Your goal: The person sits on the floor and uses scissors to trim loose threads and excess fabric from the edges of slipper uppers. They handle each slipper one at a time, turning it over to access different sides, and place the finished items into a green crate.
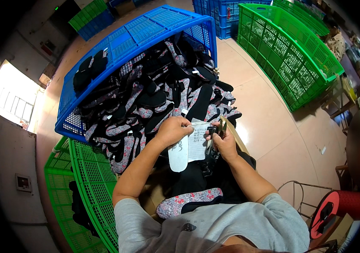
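White insole (178, 154) and a paper label (197, 145) sit over the lap, pinched in the left hand (172, 131); the right hand (223, 141) is clamped on a small tool (221, 125). Beyond them, floral slipper pieces (154, 97) spill from a tipped blue crate (133, 38), with a green crate (289, 50) farther right.

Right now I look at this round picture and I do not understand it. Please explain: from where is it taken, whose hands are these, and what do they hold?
The picture comes from a camera on a person's head, looking down; its wide lens bends the edges. The two bare hands are that person's own. The left hand holds a white shoe insole and a paper tag. The right hand grips a small tool; I cannot tell what kind. Ahead, a tipped blue crate spills a pile of flowered shoe pieces. Green crates stand on the floor.
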A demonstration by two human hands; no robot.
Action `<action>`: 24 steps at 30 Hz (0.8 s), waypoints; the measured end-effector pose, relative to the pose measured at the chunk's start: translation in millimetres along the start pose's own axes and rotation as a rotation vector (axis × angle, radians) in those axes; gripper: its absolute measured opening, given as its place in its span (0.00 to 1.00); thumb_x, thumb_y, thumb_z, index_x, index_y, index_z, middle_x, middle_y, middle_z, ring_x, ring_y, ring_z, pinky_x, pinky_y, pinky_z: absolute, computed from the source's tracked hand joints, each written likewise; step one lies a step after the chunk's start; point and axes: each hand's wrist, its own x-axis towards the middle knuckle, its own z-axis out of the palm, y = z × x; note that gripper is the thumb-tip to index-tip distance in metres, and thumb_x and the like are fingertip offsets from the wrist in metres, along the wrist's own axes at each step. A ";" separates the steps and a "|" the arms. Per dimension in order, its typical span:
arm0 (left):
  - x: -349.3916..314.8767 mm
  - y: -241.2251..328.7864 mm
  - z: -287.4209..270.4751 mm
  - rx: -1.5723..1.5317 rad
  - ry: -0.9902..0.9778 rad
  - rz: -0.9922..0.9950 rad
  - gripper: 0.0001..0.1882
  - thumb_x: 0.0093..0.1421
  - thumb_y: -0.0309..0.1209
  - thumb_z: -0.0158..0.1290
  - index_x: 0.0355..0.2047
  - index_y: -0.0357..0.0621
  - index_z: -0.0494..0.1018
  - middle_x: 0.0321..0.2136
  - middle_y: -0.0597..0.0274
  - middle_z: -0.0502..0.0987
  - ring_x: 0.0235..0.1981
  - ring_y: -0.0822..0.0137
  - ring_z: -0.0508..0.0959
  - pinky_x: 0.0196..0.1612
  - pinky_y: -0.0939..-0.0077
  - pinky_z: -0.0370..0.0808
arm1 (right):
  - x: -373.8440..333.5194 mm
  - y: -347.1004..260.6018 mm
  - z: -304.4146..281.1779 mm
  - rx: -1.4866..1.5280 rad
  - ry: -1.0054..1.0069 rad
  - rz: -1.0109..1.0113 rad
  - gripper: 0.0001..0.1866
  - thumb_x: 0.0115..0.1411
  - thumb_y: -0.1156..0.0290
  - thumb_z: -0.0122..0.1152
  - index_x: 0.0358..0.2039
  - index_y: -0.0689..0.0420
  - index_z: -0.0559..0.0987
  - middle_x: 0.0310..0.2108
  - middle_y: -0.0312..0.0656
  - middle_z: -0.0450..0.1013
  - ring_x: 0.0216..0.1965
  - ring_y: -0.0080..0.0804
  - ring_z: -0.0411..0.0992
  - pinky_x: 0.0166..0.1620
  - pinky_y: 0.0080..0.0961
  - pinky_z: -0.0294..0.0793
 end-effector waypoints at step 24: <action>0.9 0.3 4.9 -0.061 -0.070 -0.060 0.14 0.49 0.34 0.62 0.32 0.36 0.80 0.28 0.58 0.79 0.29 0.68 0.77 0.36 0.74 0.73 | 6.6 7.0 -2.4 0.049 0.048 -0.114 0.11 0.58 0.81 0.52 0.42 0.62 0.69 0.37 0.41 0.72 0.38 0.27 0.77 0.44 0.24 0.78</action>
